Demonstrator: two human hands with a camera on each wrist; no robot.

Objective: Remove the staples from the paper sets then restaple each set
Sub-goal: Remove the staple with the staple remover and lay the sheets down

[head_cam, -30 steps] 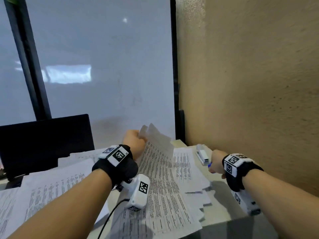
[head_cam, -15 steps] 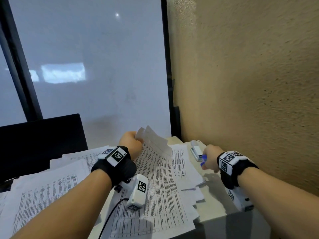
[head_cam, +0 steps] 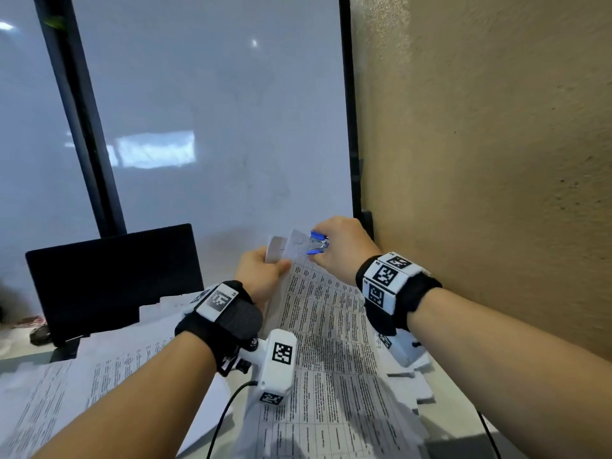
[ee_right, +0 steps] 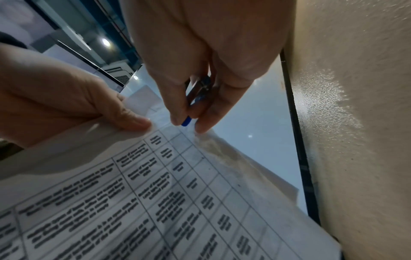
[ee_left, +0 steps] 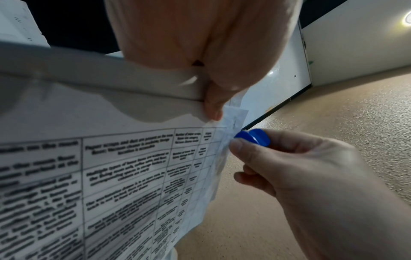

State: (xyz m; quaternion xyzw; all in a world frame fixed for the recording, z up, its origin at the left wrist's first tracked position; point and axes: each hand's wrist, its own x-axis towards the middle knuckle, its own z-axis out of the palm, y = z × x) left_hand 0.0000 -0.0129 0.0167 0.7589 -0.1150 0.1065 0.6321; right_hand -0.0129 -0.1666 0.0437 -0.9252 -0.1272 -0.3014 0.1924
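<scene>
Both hands work at the far corner of a lifted paper set, left pinching the sheets, right gripping a blue staple remover.

The left hand pinches the paper set near its far top corner, thumb on the printed face, holding that corner raised off the desk while the near end of the sheets lies on the other papers there. The right hand has thumb and fingers curled around the staple remover, whose tip touches the corner of the set just right of the left thumb. More printed sheets lie spread on the left of the desk, with a dark monitor beyond them. A tan wall runs along the right, and a pale glass panel stands at the far side.
</scene>
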